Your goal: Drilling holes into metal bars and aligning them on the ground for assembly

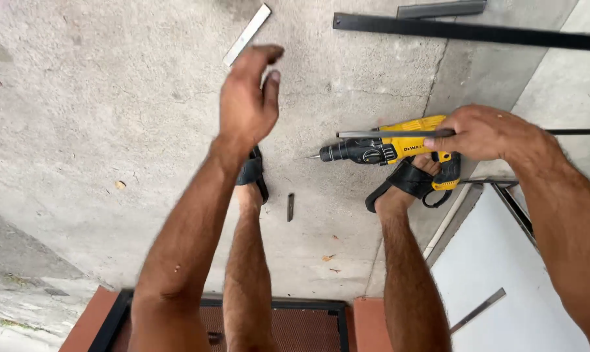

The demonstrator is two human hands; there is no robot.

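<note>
right hand [484, 133] fingers clamped round thin dark metal rod [386, 134], held level above yellow-and-black rotary hammer drill [389, 148] lying on grey concrete floor [112, 117]. left hand [246, 104] empty, fingers loosely spread, raised, likely for balance.

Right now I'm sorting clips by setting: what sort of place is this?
Probably an outdoor metalwork spot at a home or site: bare concrete floor, a yellow drill lying on it, and loose steel bars.
</note>
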